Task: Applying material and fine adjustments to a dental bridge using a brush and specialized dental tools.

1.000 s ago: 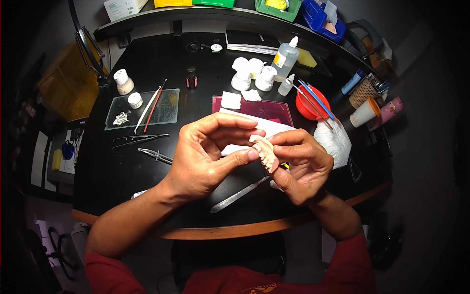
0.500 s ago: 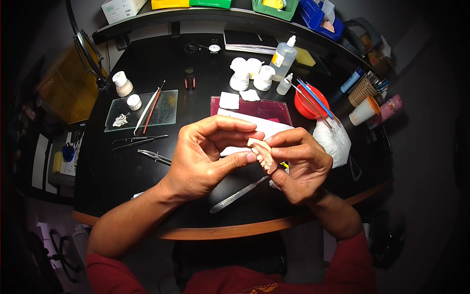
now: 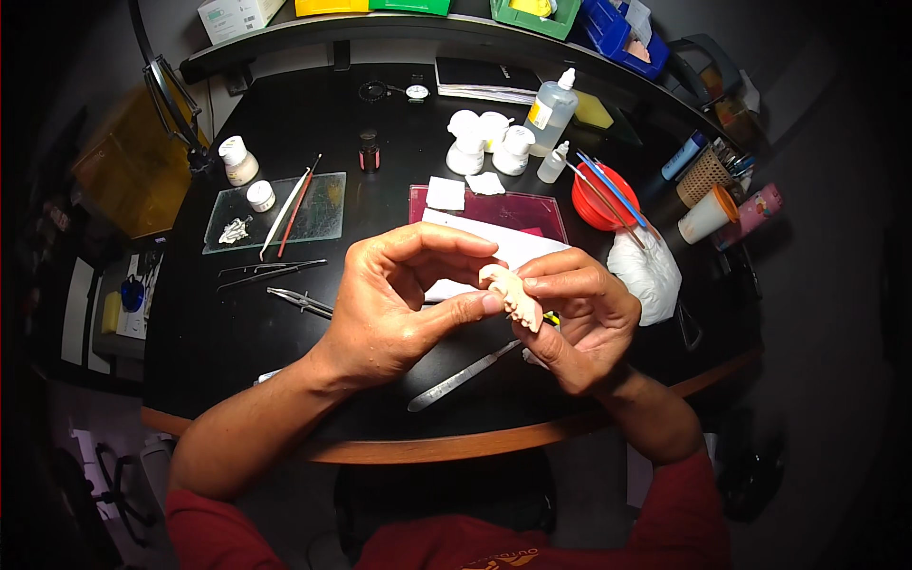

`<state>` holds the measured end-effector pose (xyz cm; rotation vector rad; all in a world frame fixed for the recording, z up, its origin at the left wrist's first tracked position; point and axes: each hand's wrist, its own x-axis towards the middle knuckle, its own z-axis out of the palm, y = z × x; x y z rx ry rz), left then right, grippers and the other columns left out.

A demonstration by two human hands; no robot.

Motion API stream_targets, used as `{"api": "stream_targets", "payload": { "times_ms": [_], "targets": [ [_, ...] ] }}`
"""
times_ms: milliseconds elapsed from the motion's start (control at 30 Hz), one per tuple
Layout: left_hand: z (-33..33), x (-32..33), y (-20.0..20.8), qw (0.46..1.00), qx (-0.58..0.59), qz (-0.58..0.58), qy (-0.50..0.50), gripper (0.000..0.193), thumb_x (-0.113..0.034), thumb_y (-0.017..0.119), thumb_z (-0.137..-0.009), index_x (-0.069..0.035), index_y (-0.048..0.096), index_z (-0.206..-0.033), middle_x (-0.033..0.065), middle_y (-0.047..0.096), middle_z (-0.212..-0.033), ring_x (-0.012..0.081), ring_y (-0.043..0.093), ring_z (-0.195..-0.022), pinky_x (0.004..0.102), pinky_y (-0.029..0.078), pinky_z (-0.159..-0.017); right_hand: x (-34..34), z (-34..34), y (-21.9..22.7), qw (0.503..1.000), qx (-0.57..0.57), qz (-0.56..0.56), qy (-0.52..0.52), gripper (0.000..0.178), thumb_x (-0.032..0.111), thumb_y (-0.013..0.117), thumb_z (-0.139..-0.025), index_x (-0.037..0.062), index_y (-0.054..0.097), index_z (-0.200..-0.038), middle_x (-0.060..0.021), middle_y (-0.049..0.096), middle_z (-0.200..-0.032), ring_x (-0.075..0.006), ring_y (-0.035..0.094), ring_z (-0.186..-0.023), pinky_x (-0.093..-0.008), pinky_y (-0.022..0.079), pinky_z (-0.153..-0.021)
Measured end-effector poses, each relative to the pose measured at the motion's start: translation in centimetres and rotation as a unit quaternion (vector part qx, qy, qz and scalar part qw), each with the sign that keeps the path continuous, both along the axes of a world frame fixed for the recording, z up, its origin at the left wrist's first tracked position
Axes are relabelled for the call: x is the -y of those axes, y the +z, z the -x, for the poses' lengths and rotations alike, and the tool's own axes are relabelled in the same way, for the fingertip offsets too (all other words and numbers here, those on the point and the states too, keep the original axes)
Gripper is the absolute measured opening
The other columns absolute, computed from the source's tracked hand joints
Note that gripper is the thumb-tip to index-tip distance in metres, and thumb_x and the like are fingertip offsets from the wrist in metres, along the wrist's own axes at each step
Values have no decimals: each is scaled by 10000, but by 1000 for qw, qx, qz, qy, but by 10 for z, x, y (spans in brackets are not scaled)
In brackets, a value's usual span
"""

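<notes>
A small beige and pink dental cast (image 3: 513,296) with a row of teeth is held up between my hands, over the middle of the black desk. My left hand (image 3: 389,299) pinches its left end, thumb below and fingers curled above. On the other side, my right hand (image 3: 587,318) grips it between thumb and fingertips. Just under the hands lies a metal spatula-like knife (image 3: 454,382), its far end partly hidden. Behind them a white sheet of paper (image 3: 494,237) rests partly on a dark red glass plate (image 3: 541,207).
To the left, a glass slab (image 3: 318,214) carries a small jar and two thin brushes or tools, with tweezers (image 3: 302,303) nearby. White-capped jars (image 3: 465,155) and a squeeze bottle (image 3: 551,112) stand behind. A red bowl (image 3: 597,214) and crumpled white tissue (image 3: 641,280) are at right.
The dental cast has been turned in my fingers, so the teeth now point more downward and its upper beige surface shows more. Both hands stay nearly in place.
</notes>
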<state>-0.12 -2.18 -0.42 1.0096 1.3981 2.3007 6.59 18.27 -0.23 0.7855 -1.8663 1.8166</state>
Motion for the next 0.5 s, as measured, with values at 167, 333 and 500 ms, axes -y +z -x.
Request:
{"api": "stream_targets", "payload": {
  "times_ms": [167,333,500],
  "targets": [
    [-3,-2,0,998,-36,26,48,344,32,798,-835,42,668,-1152,129,718,-1036,179,707,-977,322,569,-894,2,-1,1,998,56,6,14,215,-40,681,-905,-67,637,-1113,-189,698,-1082,-211,718,-942,-329,606,-826],
    [-7,-3,1,991,-79,48,96,333,4,818,-827,41,688,-1131,127,733,-1015,173,725,-925,302,584,-848,-4,-1,6,976,203,63,55,203,102,632,-993,-56,647,-1119,-183,729,-1067,-193,729,-882,-302,596,-743],
    [-6,-3,1,989,-80,70,99,321,5,814,-828,37,688,-1121,127,737,-1034,171,727,-935,288,576,-846,-4,-2,8,969,224,75,69,194,91,632,-991,-57,645,-1115,-182,726,-1071,-190,726,-882,-300,595,-746]
  ]
}}
